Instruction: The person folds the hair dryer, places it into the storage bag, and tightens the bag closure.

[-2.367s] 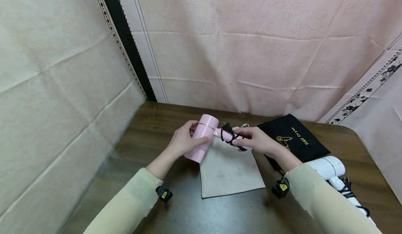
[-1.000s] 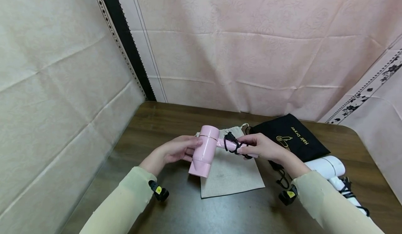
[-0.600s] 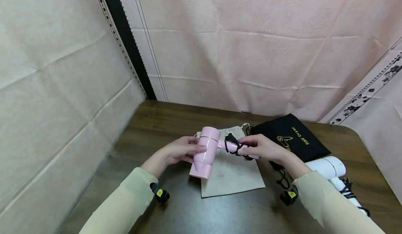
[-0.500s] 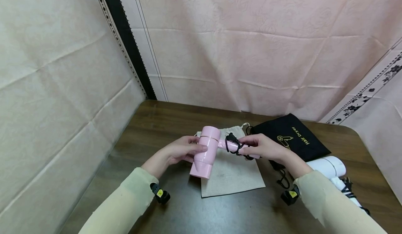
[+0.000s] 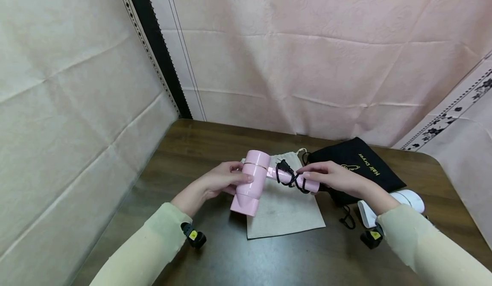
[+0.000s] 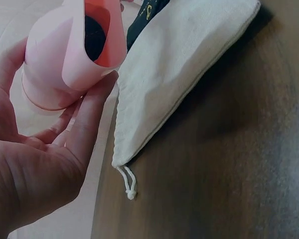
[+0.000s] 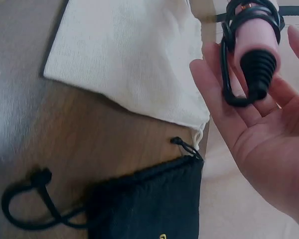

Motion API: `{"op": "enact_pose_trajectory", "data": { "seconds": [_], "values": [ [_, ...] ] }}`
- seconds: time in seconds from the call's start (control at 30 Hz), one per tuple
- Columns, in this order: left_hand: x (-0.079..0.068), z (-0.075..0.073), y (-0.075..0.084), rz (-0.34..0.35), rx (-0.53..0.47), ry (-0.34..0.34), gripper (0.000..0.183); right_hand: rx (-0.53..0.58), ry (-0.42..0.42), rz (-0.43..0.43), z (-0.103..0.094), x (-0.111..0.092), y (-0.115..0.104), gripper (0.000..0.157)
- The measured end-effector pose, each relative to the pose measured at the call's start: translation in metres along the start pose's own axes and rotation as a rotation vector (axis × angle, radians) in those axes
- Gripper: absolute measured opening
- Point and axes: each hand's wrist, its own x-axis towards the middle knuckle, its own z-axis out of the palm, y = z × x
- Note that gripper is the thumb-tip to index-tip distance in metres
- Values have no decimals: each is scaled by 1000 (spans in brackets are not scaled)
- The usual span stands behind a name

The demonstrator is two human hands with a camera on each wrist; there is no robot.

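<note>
A pink hair dryer [image 5: 253,188] is held up over a beige drawstring bag [image 5: 286,215]. My left hand [image 5: 217,180] grips its barrel, thumb on the near side and fingers around behind. In the left wrist view the dryer's flat nozzle [image 6: 92,40] faces the camera. Black cord [image 5: 285,176] and its plug are wound around the handle, which points right. At the handle's end, my right hand [image 5: 340,178] lies loosely with extended fingers; the right wrist view shows the handle tip [image 7: 256,45] above the fingers, the thumb apart from it.
A black drawstring pouch [image 5: 367,162] lettered "Hair Dryer" lies behind the right hand. A white hair dryer [image 5: 411,200] lies at the right, partly hidden by the right forearm. The brown wooden table [image 5: 215,252] ends at fabric-covered walls.
The dryer has been turned so its nozzle points nearer, then held almost still. My right hand's fingers have loosened from the handle and the hand has shifted slightly right.
</note>
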Motion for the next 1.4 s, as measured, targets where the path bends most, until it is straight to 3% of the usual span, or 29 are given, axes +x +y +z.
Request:
{"op": "enact_pose_trajectory", "data": {
  "seconds": [0.13,0.33,0.83,1.4],
  "values": [
    [-1,-3,1,14,18,-18,62,-47,-13,20,-6,-4,-2,41],
    [-2,-7,3,26,53,-42,64,-21,-66,38,-11,-9,-1,44],
    [-1,-11,7,68,77,-101,65,-8,-201,-5,0,-7,-7,50],
    [-1,-8,2,51,92,-77,61,30,-185,-67,11,-7,-1,33]
  ]
}}
